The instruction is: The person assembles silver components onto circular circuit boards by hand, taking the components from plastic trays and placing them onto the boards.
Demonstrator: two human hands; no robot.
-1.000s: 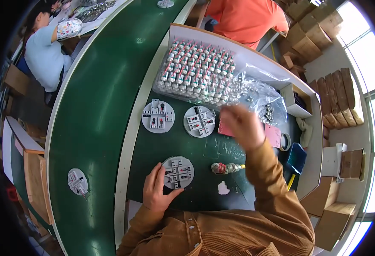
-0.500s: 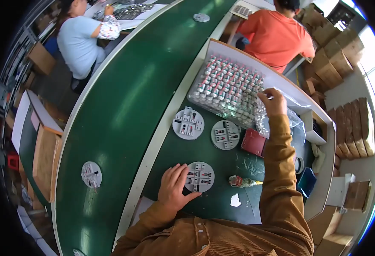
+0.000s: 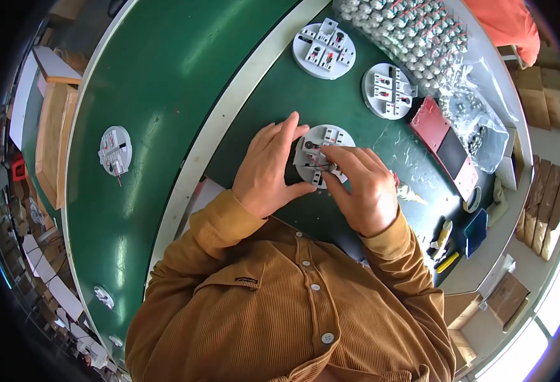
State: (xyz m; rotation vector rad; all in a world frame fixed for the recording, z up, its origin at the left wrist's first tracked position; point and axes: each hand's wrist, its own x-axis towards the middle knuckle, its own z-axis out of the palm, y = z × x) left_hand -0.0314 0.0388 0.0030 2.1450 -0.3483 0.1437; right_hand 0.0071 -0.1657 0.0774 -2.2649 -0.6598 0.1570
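A round light-grey disc-shaped fixture point(image 3: 336, 135) with raised white blocks and small dark and red parts lies on the green bench in front of me. My left hand point(image 3: 262, 169) curves around its left side, thumb and fingers apart, fingertips at the rim. Over the disc's lower right, my right hand point(image 3: 368, 191) has thumb and forefinger pinched together. Thin dark leads show by those fingertips, but the piece between them is mostly hidden. Two similar fixtures lie farther off, one up ahead point(image 3: 315, 65) and one point(image 3: 382, 108) to its right.
Rows of small silvery capped parts point(image 3: 420, 44) stand at the far right, beside a clear plastic bag point(image 3: 493, 137). A red-and-black flat case point(image 3: 430, 124), tape roll point(image 3: 473, 199), blue tray point(image 3: 476, 232) and yellow-handled tool point(image 3: 447, 262) lie rightward. Left, a green conveyor point(image 3: 165, 95) carries another fixture point(image 3: 122, 137).
My right hand has come from the rows of silvery parts to the near disc, where its fingertips now pinch. My left hand stays at the disc's left. The view has tilted down and shifted.
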